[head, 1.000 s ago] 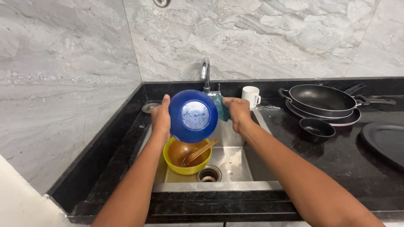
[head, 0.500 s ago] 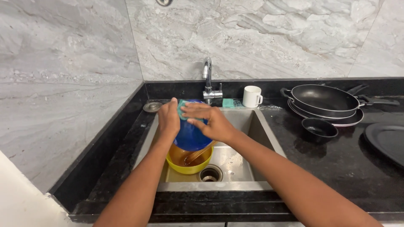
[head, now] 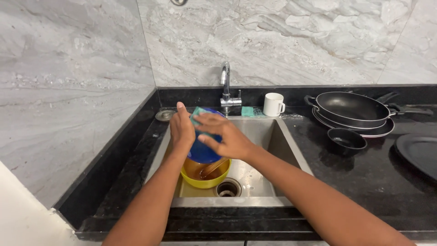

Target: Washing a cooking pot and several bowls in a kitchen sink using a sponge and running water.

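Observation:
My left hand (head: 182,130) holds a blue bowl (head: 203,150) by its left rim, tilted over the steel sink (head: 282,136). My right hand (head: 224,135) presses a green sponge (head: 198,116) against the bowl's near side, fingers spread across it. Below the blue bowl sits a yellow bowl (head: 205,175) with brownish water and a wooden utensil (head: 214,167) in it, next to the drain (head: 227,187).
A tap (head: 226,86) stands behind the sink, with a white mug (head: 274,105) and a second green sponge (head: 247,111) beside it. Stacked black pans (head: 353,110), a small black bowl (head: 347,139) and a black plate (head: 419,152) lie on the right counter. A metal strainer (head: 164,115) lies left.
The blue bowl has come down from facing me to low over the yellow bowl. My right hand moved from its right edge onto its face with the sponge.

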